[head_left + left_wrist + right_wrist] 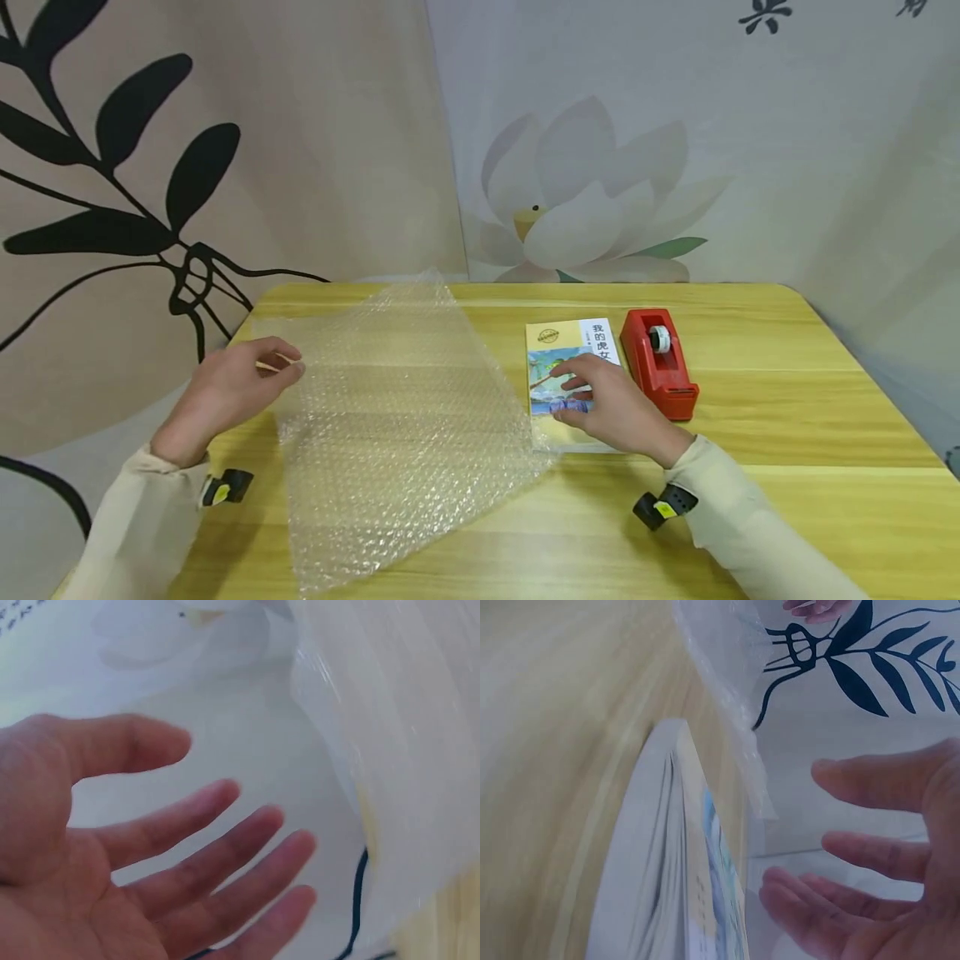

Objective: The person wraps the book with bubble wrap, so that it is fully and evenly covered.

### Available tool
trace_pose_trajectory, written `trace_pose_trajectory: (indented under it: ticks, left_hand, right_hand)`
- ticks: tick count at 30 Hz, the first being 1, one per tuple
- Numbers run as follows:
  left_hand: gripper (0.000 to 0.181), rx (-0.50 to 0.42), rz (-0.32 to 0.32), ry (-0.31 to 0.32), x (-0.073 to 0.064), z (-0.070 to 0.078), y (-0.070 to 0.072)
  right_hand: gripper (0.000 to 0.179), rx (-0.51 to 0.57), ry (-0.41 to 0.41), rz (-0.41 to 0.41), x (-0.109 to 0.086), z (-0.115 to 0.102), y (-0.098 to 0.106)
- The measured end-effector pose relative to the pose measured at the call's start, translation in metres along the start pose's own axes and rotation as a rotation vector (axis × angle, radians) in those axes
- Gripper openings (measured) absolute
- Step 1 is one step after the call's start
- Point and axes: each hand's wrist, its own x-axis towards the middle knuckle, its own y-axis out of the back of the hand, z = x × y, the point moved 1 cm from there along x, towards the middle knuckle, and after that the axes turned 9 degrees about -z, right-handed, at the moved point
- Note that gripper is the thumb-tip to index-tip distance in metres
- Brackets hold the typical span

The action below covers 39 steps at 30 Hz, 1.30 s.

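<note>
A sheet of clear bubble wrap point(397, 433) lies across the left and middle of the table, its far corner lifted a little. My left hand point(240, 387) hovers by its left edge, fingers spread and holding nothing in the left wrist view. A paperback book point(570, 333) with a yellow cover and a blue picture lies right of the wrap, whose right corner reaches the book's lower edge. Above the cover is my right hand point(611, 404), fingers loosely bent and apart from the book point(694, 847) in the right wrist view.
A red tape dispenser point(663, 367) with a roll of tape stands just right of the book. The wooden table point(787, 400) ends at a printed curtain point(337, 133) behind it. Both wrists wear black straps.
</note>
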Motion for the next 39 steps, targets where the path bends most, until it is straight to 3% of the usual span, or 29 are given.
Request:
trace_pose_trajectory:
  ticks: [3,7,15,24,31,39]
  left_hand:
    - [0.041,-0.076,0.019,-0.034,0.002,0.008,-0.002]
    - [0.044,-0.194,-0.032,-0.08,0.005,0.018,-0.009]
    - [0.052,-0.422,-0.195,-0.139,0.015,0.04,-0.025]
    - [0.057,-0.814,-0.422,-0.245,0.031,0.057,-0.046]
    - [0.056,-0.913,-0.454,-0.272,0.039,0.08,-0.058]
    - [0.051,-0.95,-0.486,-0.278,0.043,0.106,-0.067]
  right_hand:
    - [0.05,0.001,-0.027,0.021,-0.005,0.002,0.005]
    - [0.051,-0.016,-0.043,0.057,-0.009,0.004,0.008]
    - [0.056,-0.083,-0.035,0.122,-0.013,0.011,0.01]
    - [0.063,-0.125,-0.078,0.145,-0.017,0.014,0.01]
    - [0.064,-0.124,-0.115,0.15,-0.016,0.018,0.006]
    - [0.068,-0.106,-0.172,0.135,-0.015,0.021,0.003]
